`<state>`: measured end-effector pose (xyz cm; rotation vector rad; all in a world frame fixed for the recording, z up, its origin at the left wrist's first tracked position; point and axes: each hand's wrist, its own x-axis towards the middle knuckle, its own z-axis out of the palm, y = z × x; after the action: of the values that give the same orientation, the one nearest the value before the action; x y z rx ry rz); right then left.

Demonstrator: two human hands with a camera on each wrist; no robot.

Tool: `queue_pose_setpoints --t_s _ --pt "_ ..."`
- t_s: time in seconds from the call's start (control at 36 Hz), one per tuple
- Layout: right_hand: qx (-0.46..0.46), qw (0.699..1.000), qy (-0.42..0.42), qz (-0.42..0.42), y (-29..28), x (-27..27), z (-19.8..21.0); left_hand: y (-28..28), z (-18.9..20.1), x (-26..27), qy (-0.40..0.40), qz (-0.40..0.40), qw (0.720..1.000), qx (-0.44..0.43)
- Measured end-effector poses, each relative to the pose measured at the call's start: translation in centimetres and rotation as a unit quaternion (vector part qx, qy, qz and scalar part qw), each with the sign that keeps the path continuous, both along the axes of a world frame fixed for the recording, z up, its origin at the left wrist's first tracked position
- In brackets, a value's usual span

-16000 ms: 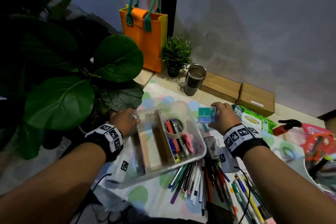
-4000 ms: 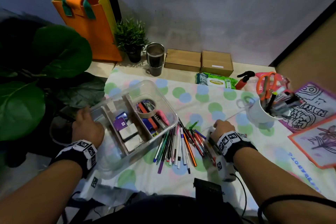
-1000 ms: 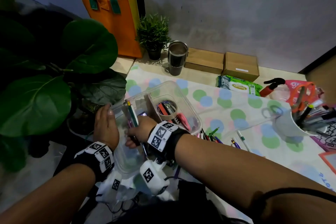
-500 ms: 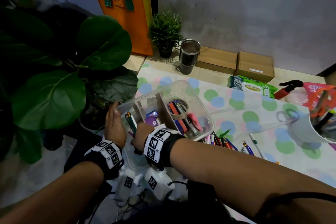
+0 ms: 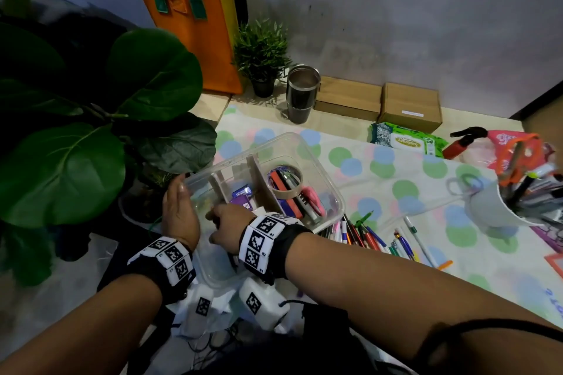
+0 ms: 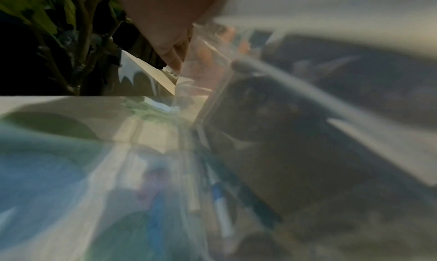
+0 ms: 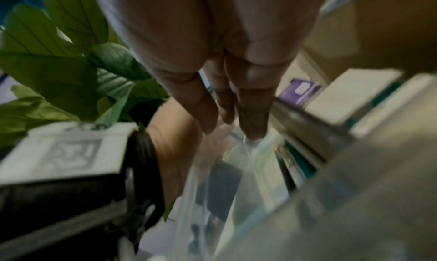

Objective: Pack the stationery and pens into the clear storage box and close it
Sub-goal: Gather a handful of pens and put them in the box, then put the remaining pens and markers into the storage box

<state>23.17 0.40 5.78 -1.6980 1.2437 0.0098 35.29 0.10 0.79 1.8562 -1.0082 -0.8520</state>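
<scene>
The clear storage box (image 5: 269,141) sits open on the dotted cloth, split by dividers. Its right section holds a tape roll (image 5: 286,183) and markers; the middle one holds a purple packet (image 5: 241,201). My left hand (image 5: 178,207) presses flat against the box's left wall. My right hand (image 5: 224,221) reaches down into the left section. In the right wrist view its fingers (image 7: 250,115) are straight and hold nothing I can see. Through the wall, blurred pens (image 6: 220,209) lie on the box floor. More loose pens (image 5: 365,237) lie on the cloth beside the box.
Large plant leaves (image 5: 61,173) crowd the box's left side. A white mug (image 5: 493,207) full of pens stands at the right, below orange scissors (image 5: 518,155). A steel tumbler (image 5: 301,97), cardboard boxes (image 5: 347,97), a wipes pack (image 5: 405,140) and an orange bag (image 5: 195,27) line the back.
My right hand has sunk lower into the box's left section, and the pens it held upright no longer stick out of it. My left hand stays on the box wall.
</scene>
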Motion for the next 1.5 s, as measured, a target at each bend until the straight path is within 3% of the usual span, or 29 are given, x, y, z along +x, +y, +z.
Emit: queue_pose_setpoints --t_s 0.06,0.14,0.28,0.47,0.56,0.64,0.75,0.86,0.97,1.08,1.25,1.5 --pt "-0.011 0.999 -0.027 -0.014 -0.1 -1.5 0.4 0.0 0.1 -0.2 -0.034 0.007 0.999 0.034" --pt "-0.038 0.992 -0.062 -0.107 -0.3 -4.2 1.1 0.0 -0.1 -0.1 -0.063 0.033 0.995 0.076" --pt "-0.122 0.969 -0.066 -0.205 -1.3 -10.0 2.5 -0.2 -0.7 0.1 -0.079 0.028 0.993 0.088" --pt "-0.135 0.883 -0.138 -0.428 -1.6 -18.8 1.0 0.0 -0.5 0.1 -0.073 0.021 0.99 0.121" --pt "-0.118 0.854 -0.1 -0.497 -0.6 -22.0 -1.3 0.1 0.4 -0.4 -0.054 0.023 0.992 0.112" --pt "-0.094 0.896 0.011 -0.433 0.8 -23.3 -4.4 0.6 0.9 -0.8 -0.11 0.022 0.987 0.118" --pt "-0.134 0.958 0.151 -0.203 2.9 -21.7 -7.4 0.3 0.9 -0.8 -0.154 0.019 0.978 0.136" --pt "-0.152 0.962 0.226 -0.001 4.4 -19.7 -8.2 0.3 1.1 -0.7 -0.153 0.016 0.976 0.151" --pt "-0.148 0.948 0.26 0.107 5.0 -18.4 -9.1 0.4 1.4 -0.7 -0.145 0.018 0.978 0.149" --pt "-0.119 0.938 0.298 0.131 4.9 -18.5 -10.1 0.5 1.2 -0.6 -0.14 0.014 0.98 0.139" --pt "-0.09 0.949 0.299 0.044 5.0 -20.7 -10.1 0.2 1.2 -1.0 -0.151 0.01 0.977 0.148" --pt "-0.061 0.953 0.296 -0.017 5.6 -24.1 -10.5 -1.3 2.1 -4.1 -0.17 -0.02 0.975 0.145"
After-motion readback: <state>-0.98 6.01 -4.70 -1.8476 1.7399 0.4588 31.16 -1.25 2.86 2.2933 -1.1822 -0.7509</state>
